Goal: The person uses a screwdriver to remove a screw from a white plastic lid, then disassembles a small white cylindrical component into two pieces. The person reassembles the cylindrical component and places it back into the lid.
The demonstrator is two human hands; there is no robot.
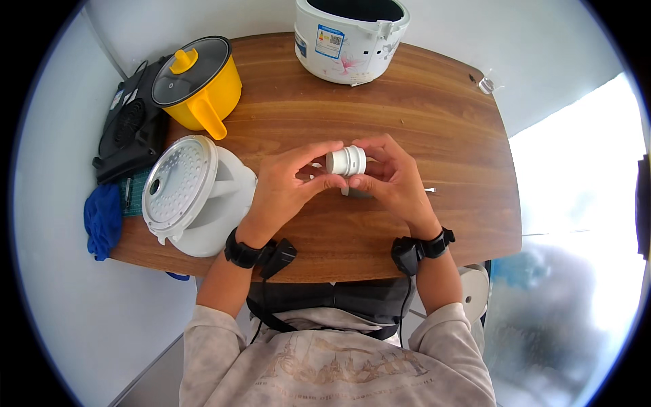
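Note:
A small white ridged plastic cylinder (346, 161), stepped in width, is held up over the middle of the table. My left hand (288, 178) grips its narrower end between thumb and fingers. On the wider end, my right hand (393, 175) closes with thumb below and fingers above. Both hands touch the part at once, and its axis lies roughly sideways. Beneath them a greyish object (357, 193) shows partly, mostly covered by my right hand. A thin white-tipped stick (430, 190) pokes out beyond my right hand.
Left of my hands lies a white rice cooker lid (224, 193) with a perforated inner plate. Behind it are a yellow pot (203, 102), a black appliance (130, 129), a green mat (136, 191) and a blue cloth (103, 220). A rice cooker body (349, 51) stands at the back.

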